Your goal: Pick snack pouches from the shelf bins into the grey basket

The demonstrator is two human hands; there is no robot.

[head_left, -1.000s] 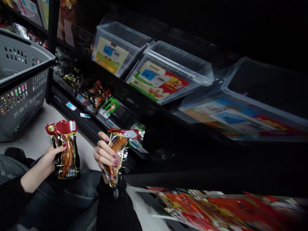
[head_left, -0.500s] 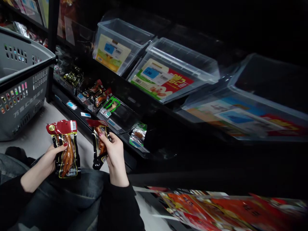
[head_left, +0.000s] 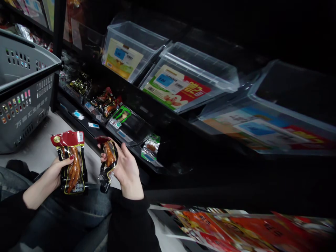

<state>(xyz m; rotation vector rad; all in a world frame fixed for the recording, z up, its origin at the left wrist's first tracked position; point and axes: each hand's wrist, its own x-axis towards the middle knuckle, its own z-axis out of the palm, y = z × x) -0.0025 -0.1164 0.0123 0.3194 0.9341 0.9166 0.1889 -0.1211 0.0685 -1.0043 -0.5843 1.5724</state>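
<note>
My left hand point(head_left: 54, 175) is closed on a vacuum-sealed meat snack packet point(head_left: 75, 168) with a red top, black edges and a brown piece showing through its clear front. The thumb lies across that front, and the packet hangs upright over my knees. Just to the right, my right hand point(head_left: 128, 171) holds a similar, narrower-looking packet point(head_left: 110, 155), tilted and partly turned. Its fingers curl round behind the packet, their tips showing at the left edge, while the thumb stands away from it. More such red-topped packets point(head_left: 109, 105) lie in a low shelf bin.
On the left stands a grey shopping basket point(head_left: 34, 105) with a black handle. Clear plastic bins point(head_left: 194, 63) with price labels line the shelf above. A green-edged packet point(head_left: 151, 147) sits at the lower shelf's near end. Red packages point(head_left: 236, 227) fill the lower right.
My right hand has rolled palm-up, and its thumb has lifted off the packet, which has turned and tilted with it. My left hand and its packet are nearly unmoved.
</note>
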